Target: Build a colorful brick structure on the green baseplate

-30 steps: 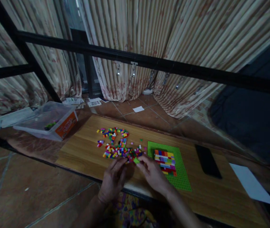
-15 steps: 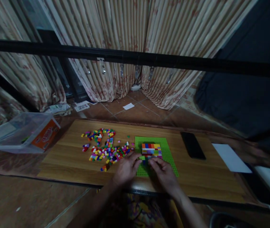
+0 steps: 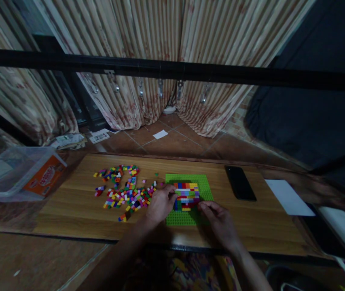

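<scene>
A block of stacked toy bricks (image 3: 187, 192) in many colours stands on a green studded baseplate (image 3: 172, 220). Its near side shows blue, green and yellow bricks. My left hand (image 3: 160, 204) is closed, with thumb and fingers pinched at the left edge of the brick block. From the other side, my right hand (image 3: 219, 218) has thumb and forefinger pressed together at the block's near right corner. The fingers hide parts of both edges, and any small loose brick in them is too small to make out. Many loose bricks (image 3: 130, 198) lie just left of my left hand.
A black phone (image 3: 240, 182) lies right of the baseplate on the wooden table (image 3: 75, 210). Beyond it is a white sheet (image 3: 289, 197). A clear plastic box (image 3: 14, 157) with an orange label stands at the left. Striped curtains (image 3: 148, 36) hang behind a dark rail (image 3: 214, 69).
My hands were close together at the block's near side, around a light green brick. They have moved apart to its left and right edges, uncovering the near side. The view has shifted slightly.
</scene>
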The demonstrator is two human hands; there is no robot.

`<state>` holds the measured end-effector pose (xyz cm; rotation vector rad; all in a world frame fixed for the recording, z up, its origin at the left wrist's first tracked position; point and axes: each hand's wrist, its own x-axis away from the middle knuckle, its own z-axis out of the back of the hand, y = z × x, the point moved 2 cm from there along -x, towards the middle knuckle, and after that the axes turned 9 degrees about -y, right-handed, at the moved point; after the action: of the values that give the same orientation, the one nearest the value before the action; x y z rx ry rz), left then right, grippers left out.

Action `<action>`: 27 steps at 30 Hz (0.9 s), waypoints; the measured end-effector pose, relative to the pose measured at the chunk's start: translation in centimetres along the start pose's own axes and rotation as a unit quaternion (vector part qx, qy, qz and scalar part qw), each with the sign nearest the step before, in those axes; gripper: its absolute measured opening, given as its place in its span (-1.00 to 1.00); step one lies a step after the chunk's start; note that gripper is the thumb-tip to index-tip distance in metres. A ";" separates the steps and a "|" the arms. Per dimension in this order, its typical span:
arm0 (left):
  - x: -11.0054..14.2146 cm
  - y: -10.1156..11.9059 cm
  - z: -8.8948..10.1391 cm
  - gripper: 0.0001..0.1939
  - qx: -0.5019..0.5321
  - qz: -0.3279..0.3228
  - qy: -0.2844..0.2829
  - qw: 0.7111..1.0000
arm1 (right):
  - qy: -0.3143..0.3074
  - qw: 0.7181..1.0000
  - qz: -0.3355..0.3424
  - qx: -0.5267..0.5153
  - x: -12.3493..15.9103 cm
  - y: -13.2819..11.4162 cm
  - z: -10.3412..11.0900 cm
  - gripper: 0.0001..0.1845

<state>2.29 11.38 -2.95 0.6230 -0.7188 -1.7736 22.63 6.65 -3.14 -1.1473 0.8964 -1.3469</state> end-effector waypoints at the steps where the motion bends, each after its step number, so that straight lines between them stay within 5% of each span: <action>1: -0.1 0.0 -0.1 -0.87 0.014 0.009 0.005 1.000 | -0.001 1.000 0.002 0.003 -0.2 -0.1 0.1 -0.57; 6: -0.2 -0.7 -0.7 -0.70 0.107 0.059 0.011 0.992 | 0.054 0.998 0.030 0.024 -1.8 -0.1 0.4 -0.56; 11: -0.6 -1.3 -0.8 -0.65 0.131 0.125 0.018 0.983 | 0.158 0.970 0.069 0.174 -4.5 -0.1 -0.3 -0.41; 18: -1.3 0.3 -0.4 -0.67 0.042 0.169 0.008 0.985 | 0.119 0.938 0.004 0.326 -5.7 0.4 -2.6 -0.39; 27: -2.1 0.8 -0.7 -0.69 0.064 0.197 0.020 0.978 | 0.129 0.930 0.015 0.344 -5.4 0.9 -2.8 -0.47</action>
<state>3.93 13.09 -2.72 0.5554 -0.8680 -1.3544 19.80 11.60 -5.43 -0.4172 0.5350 -1.6287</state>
